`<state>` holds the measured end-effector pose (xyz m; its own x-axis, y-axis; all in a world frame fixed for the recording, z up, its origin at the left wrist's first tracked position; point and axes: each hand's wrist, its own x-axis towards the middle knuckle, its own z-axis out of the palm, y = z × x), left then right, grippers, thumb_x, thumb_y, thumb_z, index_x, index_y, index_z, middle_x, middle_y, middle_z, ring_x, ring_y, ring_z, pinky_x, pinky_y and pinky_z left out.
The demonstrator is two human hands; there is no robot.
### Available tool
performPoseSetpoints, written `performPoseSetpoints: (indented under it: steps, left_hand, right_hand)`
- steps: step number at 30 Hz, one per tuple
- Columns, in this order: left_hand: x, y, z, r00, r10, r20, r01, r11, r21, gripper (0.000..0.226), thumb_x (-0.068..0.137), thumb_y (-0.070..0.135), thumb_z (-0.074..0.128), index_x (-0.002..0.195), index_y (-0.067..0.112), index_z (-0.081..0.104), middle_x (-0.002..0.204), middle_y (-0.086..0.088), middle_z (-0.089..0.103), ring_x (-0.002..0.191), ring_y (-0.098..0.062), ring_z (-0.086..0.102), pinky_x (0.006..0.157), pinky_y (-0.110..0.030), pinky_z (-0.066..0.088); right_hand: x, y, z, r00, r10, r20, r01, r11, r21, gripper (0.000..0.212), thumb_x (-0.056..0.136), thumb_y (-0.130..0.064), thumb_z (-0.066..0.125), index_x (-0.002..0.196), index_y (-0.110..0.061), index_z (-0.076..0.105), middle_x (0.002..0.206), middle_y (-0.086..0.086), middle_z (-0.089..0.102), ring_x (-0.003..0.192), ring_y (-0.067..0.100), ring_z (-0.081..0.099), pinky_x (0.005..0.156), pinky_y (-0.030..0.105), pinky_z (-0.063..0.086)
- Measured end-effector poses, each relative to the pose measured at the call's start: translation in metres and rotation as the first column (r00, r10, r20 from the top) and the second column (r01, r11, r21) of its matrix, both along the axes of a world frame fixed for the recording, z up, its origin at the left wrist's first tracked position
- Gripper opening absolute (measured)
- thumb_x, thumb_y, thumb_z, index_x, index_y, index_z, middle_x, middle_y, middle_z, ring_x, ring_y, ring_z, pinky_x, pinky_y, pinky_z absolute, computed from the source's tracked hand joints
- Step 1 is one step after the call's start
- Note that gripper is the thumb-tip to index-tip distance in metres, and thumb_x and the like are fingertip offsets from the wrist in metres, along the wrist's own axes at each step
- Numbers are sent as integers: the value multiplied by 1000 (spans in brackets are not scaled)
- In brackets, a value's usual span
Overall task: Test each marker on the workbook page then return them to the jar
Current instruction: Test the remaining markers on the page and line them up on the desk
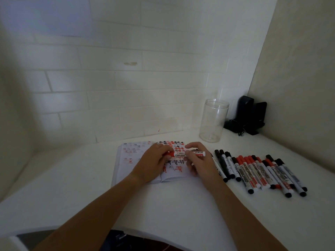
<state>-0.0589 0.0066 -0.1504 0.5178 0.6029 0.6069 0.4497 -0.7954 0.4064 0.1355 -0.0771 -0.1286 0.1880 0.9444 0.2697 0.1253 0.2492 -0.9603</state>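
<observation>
Marker: red-capped white whiteboard marker (188,153) held level above the open, scribbled workbook (145,160).
Left hand (154,163): grip curled round the red cap.
Right hand (198,160): pinching the barrel.
Advice: pull straight, barrel steady.
Jar: clear plastic jar (213,121) stands empty, behind on the white desk (172,205).

Both hands, left (154,160) and right (197,160), around a red marker (188,153) above the open workbook (126,160).

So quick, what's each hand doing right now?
Left hand: grips the red cap end of the marker.
Right hand: pinches the same marker's barrel.
</observation>
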Motion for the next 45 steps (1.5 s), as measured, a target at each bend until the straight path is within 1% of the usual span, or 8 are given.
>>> performPoseSetpoints:
  steps: [4,7,13,22,33,38,42,45]
  left_hand:
    - [-2,1,0,997,58,56,-58,998,-1,19,101,20,55,117,26,62,109,14,55,101,-4,46,86,-11,35]
    - [-5,0,3,988,64,138,-58,997,-47,25,99,9,56,116,25,64,106,9,58,101,-3,52,87,-12,38]
    - [-2,-6,3,985,-54,164,72,992,-102,43,95,-11,48,128,15,59,108,4,67,102,-4,64,92,-19,50]
    - [1,-7,-3,994,-91,59,96,992,-83,49,91,3,55,137,18,48,112,4,66,102,-8,63,91,-28,52]
    - [1,-7,-2,1000,-11,-17,10,998,-58,31,87,1,58,112,19,58,93,8,64,76,5,53,70,-10,42]
    - [1,-7,-2,999,-2,-32,-1,996,-87,28,87,4,55,110,21,58,92,9,65,77,0,56,70,-14,46]
    - [2,-7,-2,998,20,-63,-26,995,-99,28,88,6,54,108,25,60,92,11,64,77,-1,57,71,-16,48]
    - [1,-3,-5,988,15,-151,-13,1000,9,24,85,7,57,96,25,68,90,10,66,84,-6,58,77,-27,53]
  right_hand:
    - [2,0,1,1000,-5,-8,5,1000,26,3,93,-11,72,95,-10,73,87,13,75,73,18,69,57,27,51]
    - [-1,5,-7,968,-79,240,58,994,93,10,90,-9,75,95,-18,75,87,-2,75,84,9,71,72,20,53]
    - [-23,17,-27,461,-303,834,48,947,318,38,89,-21,40,119,-18,63,98,-1,67,85,19,62,70,30,40]
    - [-32,7,-18,342,-380,860,423,879,220,73,82,-89,28,70,-23,58,67,-1,65,68,20,64,59,31,45]
    - [-37,-4,0,398,-291,870,553,833,26,55,85,-69,51,82,-18,71,61,-6,39,70,20,47,64,29,33]
    - [-38,0,-5,381,-381,842,559,821,118,55,94,-66,45,83,-16,67,66,-2,51,69,22,58,62,31,44]
    - [-22,11,-23,214,-511,832,544,770,333,27,96,-39,65,92,-13,59,81,5,58,68,21,59,51,30,45]
    - [-3,12,-27,84,-429,899,625,726,288,27,80,-29,83,94,-11,70,98,11,62,88,28,60,77,40,52]
